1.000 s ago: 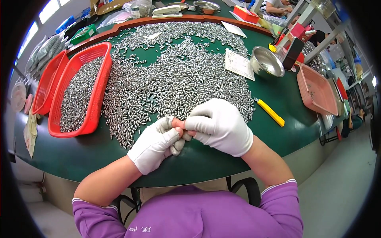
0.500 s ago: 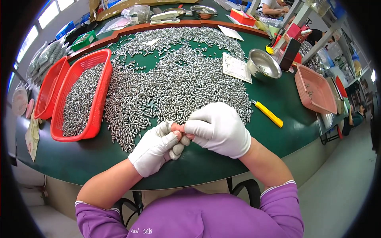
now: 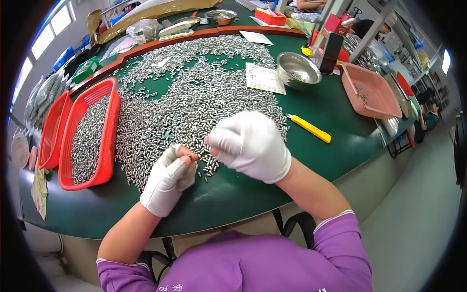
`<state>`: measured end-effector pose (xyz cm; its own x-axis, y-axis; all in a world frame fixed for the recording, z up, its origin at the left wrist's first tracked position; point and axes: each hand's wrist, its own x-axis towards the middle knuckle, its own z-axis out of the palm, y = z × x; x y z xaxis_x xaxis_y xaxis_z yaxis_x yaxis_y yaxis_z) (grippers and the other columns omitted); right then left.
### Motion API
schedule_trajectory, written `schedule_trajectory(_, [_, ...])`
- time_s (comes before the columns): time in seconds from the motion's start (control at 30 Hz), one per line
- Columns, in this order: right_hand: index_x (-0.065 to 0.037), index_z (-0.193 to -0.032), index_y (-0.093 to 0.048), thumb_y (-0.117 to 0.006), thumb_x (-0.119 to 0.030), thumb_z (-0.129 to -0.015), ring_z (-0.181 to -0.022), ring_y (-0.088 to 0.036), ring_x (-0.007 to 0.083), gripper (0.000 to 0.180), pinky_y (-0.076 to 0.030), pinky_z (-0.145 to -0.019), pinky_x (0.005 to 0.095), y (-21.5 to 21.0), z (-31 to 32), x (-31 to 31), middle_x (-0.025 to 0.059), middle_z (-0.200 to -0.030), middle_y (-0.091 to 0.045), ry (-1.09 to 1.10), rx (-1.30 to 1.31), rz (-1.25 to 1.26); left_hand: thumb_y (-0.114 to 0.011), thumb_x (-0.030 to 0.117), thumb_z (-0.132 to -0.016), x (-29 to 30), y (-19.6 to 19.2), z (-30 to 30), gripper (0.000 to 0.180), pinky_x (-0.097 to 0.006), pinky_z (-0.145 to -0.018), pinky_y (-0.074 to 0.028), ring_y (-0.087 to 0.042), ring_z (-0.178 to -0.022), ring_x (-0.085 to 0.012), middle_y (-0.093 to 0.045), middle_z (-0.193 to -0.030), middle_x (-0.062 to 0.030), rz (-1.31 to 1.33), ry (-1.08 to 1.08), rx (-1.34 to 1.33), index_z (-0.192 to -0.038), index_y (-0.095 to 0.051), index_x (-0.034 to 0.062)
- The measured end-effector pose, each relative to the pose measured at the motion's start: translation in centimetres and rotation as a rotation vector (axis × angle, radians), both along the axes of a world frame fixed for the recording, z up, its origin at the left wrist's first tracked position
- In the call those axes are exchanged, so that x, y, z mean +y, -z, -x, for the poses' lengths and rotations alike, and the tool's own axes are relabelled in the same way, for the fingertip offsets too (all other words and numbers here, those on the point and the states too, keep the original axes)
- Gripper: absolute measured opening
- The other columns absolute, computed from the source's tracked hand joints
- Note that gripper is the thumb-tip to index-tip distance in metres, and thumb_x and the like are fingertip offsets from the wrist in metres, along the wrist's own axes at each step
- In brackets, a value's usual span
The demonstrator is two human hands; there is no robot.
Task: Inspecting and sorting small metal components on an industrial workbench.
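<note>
Both my hands wear white gloves with bare fingertips and meet at the near edge of a wide heap of small silvery metal pieces (image 3: 194, 97) on the green table (image 3: 233, 194). My left hand (image 3: 168, 180) is curled, its fingertips pinching a small metal piece that is mostly hidden. My right hand (image 3: 250, 143) is closed in a loose fist just to the right, fingertips pinched toward the left hand; what it holds is hidden.
A red basket (image 3: 104, 141) with metal pieces sits at left, a second red basket (image 3: 51, 131) beside it. A yellow utility knife (image 3: 311, 129), a paper slip (image 3: 265, 78), a steel bowl (image 3: 297, 68) and a pink tray (image 3: 369, 92) lie to the right.
My hands have drawn slightly apart; a small gap shows between the fingertips where they touched before.
</note>
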<state>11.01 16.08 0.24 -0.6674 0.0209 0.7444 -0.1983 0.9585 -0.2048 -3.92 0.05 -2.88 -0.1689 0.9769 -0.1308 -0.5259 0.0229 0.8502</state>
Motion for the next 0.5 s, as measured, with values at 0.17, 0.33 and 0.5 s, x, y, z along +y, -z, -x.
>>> schedule_trajectory(0.17, [-0.014, -0.095, -0.066, -0.073, -0.013, -0.073, -0.081, -0.060, 0.0267, 0.023, -0.050, -0.073, 0.0386, -1.6, -3.9, 2.3, 0.0050, -0.090, -0.065, 0.610, 0.154, -0.079, -0.061, 0.007, -0.086, -0.6, -1.1, -1.0, 0.007, -0.020, -0.061, -0.040, -0.048, -0.066, -0.0046, -0.057, -0.076, 0.0031, 0.156, -0.197, 0.701, -0.093, -0.062, 0.0036])
schedule_trajectory(0.33, [-0.010, -0.104, -0.068, -0.072, -0.023, -0.075, -0.094, -0.063, 0.0280, 0.032, -0.051, -0.084, 0.0380, 0.0, -11.7, 4.3, 0.0091, -0.106, -0.064, 1.077, -0.276, 0.121, -0.071, 0.004, -0.073, -2.8, -1.7, -4.2, 0.011, -0.034, -0.059, -0.049, -0.061, -0.064, -0.0266, -0.062, -0.072, -0.0107, -0.039, -0.141, 1.446, -0.081, -0.063, 0.0058])
schedule_trajectory(0.5, [-0.009, -0.101, -0.067, -0.072, -0.026, -0.076, -0.093, -0.062, 0.0292, 0.030, -0.051, -0.083, 0.0395, 4.3, -14.5, 5.5, 0.0086, -0.104, -0.064, 1.137, -0.396, 0.144, -0.072, 0.002, -0.072, -3.3, 0.2, -5.9, 0.013, -0.032, -0.060, -0.048, -0.060, -0.064, -0.0242, -0.062, -0.073, -0.0093, -0.008, -0.167, 1.600, -0.080, -0.062, 0.0054])
